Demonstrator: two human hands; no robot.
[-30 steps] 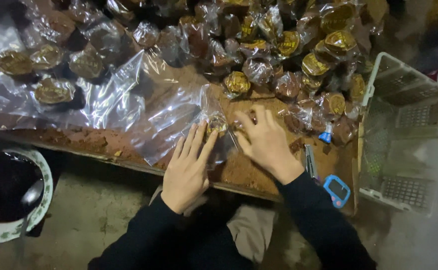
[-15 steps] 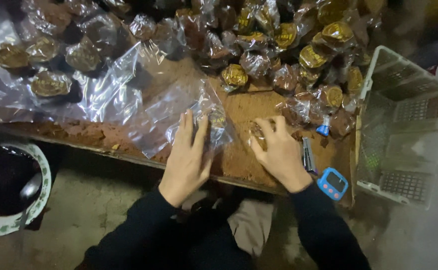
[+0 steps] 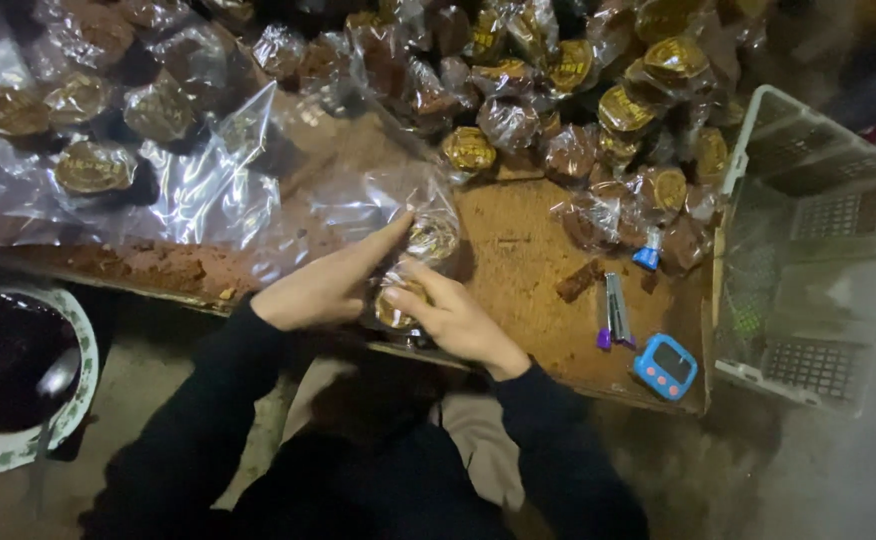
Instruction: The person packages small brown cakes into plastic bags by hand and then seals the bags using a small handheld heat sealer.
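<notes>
My left hand (image 3: 326, 284) and my right hand (image 3: 450, 316) meet at the near edge of a brown wooden board (image 3: 518, 270). Between them they hold a small round brown cake in a clear plastic wrapper (image 3: 410, 268), the left fingers pinching its top and the right fingers closed under it. A loose clear plastic sheet (image 3: 218, 190) spreads left from the wrapper. Both arms wear black sleeves.
A heap of wrapped round cakes (image 3: 558, 90) fills the far side of the board. A white wire basket (image 3: 808, 240) stands at the right. A small blue timer (image 3: 664, 366), a lighter (image 3: 616, 310) and a bowl of dark liquid (image 3: 8, 380) lie nearby.
Both hands were pressing flat on the plastic on the board. Now they have drawn toward the near edge and lifted a wrapped cake between the fingers.
</notes>
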